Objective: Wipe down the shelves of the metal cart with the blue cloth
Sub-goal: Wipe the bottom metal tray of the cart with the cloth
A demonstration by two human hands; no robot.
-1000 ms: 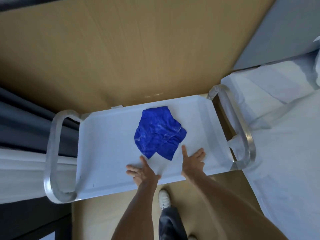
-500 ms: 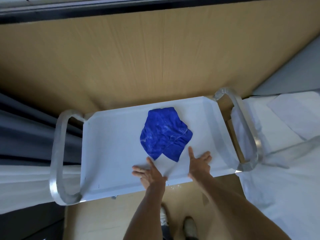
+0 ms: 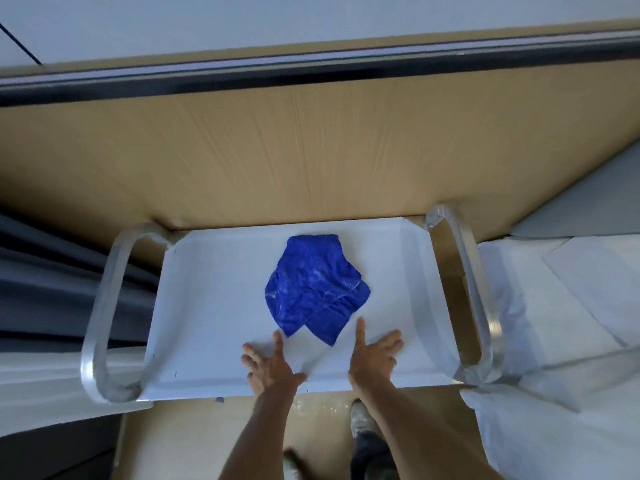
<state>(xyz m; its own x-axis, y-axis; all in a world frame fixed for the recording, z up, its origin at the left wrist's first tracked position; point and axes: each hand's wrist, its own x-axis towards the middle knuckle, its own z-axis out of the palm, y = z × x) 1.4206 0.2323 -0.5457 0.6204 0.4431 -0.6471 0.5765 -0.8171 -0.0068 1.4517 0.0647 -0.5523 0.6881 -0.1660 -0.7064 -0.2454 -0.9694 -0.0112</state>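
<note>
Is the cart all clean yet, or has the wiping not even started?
It looks barely started. The blue cloth lies crumpled on the cart's top shelf, and nobody holds it. The left hand and right hand rest spread open on the shelf's near edge, just short of the cloth. Picking it up and wiping every shelf is left; lower shelves are hidden.

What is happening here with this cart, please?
A person stands at a metal cart. Both hands, the left hand and the right hand, lie open and flat on the near part of its top shelf. The crumpled blue cloth lies just beyond the fingertips, not held. No wiping is under way.
</note>
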